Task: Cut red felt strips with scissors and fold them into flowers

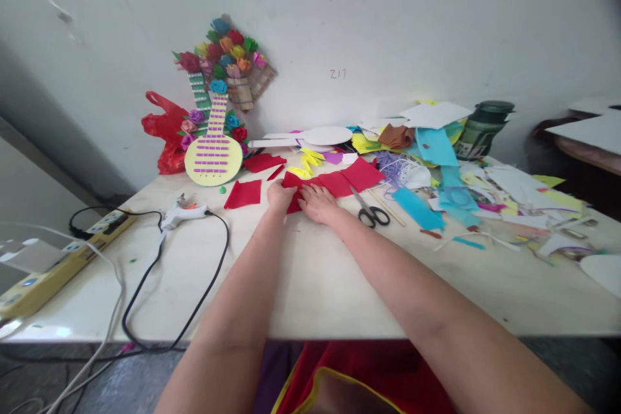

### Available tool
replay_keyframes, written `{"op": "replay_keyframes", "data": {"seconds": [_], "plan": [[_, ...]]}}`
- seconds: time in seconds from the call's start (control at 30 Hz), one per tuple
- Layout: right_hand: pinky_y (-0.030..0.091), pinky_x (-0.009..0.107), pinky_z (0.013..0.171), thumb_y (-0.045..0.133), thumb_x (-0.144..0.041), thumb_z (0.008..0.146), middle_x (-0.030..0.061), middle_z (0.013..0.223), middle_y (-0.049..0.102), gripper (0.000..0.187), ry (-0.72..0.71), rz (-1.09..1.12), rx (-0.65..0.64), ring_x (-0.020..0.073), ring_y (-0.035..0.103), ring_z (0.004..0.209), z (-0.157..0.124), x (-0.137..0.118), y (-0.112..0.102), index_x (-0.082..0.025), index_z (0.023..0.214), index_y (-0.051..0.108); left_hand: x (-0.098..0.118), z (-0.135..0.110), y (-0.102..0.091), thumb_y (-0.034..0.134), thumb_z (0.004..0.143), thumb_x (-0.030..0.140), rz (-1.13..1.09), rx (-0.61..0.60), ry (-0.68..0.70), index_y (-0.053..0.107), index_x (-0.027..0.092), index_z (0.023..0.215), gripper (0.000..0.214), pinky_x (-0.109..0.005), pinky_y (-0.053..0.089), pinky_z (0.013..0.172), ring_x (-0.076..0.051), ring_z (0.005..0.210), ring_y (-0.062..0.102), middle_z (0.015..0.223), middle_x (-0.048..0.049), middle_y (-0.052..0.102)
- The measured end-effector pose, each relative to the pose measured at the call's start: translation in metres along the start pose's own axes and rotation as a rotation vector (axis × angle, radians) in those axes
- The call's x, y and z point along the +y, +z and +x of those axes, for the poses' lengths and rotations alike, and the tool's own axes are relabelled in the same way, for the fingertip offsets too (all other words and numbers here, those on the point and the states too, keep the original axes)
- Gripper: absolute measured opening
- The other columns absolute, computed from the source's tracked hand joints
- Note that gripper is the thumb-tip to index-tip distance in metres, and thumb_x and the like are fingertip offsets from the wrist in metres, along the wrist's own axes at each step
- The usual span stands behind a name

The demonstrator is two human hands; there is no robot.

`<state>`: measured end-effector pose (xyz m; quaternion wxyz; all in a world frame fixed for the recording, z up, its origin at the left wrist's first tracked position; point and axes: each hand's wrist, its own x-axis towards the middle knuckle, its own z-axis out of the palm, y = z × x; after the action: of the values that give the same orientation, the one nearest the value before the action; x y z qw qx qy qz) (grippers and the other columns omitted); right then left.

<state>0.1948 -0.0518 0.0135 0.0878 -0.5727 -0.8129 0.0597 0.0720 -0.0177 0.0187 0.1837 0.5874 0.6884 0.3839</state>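
Note:
A strip of red crepe paper (361, 174) lies across the middle of the table with fold lines in it. My left hand (282, 198) is closed at the strip's left end, its thumb pointing right. Flat on the paper just beside it rests my right hand (317, 204), fingers stretched out. Part of the strip is hidden under both hands. Black-handled scissors (373, 215) lie to the right, blade tips against the paper's lower edge. A separate red piece (243, 194) sits left of my left hand, with another red scrap (264, 162) behind it.
A white glue gun (187, 213) with a black cord lies left, near a yellow power strip (63, 262). Behind stand a paper-covered lute shape (213, 158), paper flowers (226, 52) and a red bag (169, 132). Paper scraps (514, 194) and a green bottle (485, 129) fill the right.

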Motion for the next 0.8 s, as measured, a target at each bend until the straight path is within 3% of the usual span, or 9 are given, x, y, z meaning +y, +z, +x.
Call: {"op": "replay_keyframes", "data": {"seconds": [0.2, 0.4, 0.6, 0.8], "plan": [[0.020, 0.040, 0.101, 0.023, -0.036, 0.087, 0.0063, 0.141, 0.032, 0.053, -0.024, -0.040, 0.064, 0.0243, 0.026, 0.126, 0.001, 0.001, 0.001, -0.014, 0.134, 0.034, 0.007, -0.006, -0.002, 0.059, 0.063, 0.025, 0.142, 0.030, 0.018, 0.064, 0.014, 0.089, 0.029, -0.027, 0.046, 0.071, -0.021, 0.082, 0.061, 0.085, -0.0090, 0.067], [0.015, 0.042, 0.103, 0.023, -0.039, 0.086, 0.0063, 0.144, 0.025, 0.056, -0.008, -0.036, 0.011, 0.0257, 0.021, 0.129, 0.004, 0.002, 0.003, -0.014, 0.136, 0.031, -0.003, -0.002, -0.002, 0.057, 0.067, 0.025, 0.140, 0.007, 0.070, 0.067, 0.016, 0.094, 0.030, -0.026, 0.045, 0.076, -0.021, 0.085, 0.061, 0.089, -0.0078, 0.068], [0.004, 0.043, 0.106, 0.021, -0.038, 0.087, 0.0062, 0.147, 0.015, 0.058, -0.004, -0.025, -0.047, 0.0232, 0.006, 0.134, 0.007, 0.003, 0.004, -0.010, 0.137, 0.027, -0.006, -0.006, -0.008, 0.049, 0.070, 0.013, 0.142, -0.097, 0.208, 0.066, 0.019, 0.102, 0.037, -0.022, 0.043, 0.084, -0.017, 0.093, 0.061, 0.096, -0.0037, 0.068], [0.003, 0.044, 0.106, 0.019, -0.036, 0.086, 0.0083, 0.147, 0.015, 0.061, 0.006, -0.016, -0.086, 0.0213, 0.005, 0.134, 0.009, 0.003, 0.004, -0.006, 0.138, 0.022, -0.010, -0.008, -0.010, 0.043, 0.063, 0.001, 0.228, -0.215, 0.382, 0.066, 0.019, 0.103, 0.050, -0.020, 0.033, 0.098, -0.014, 0.109, 0.053, 0.108, -0.0005, 0.062]]}}
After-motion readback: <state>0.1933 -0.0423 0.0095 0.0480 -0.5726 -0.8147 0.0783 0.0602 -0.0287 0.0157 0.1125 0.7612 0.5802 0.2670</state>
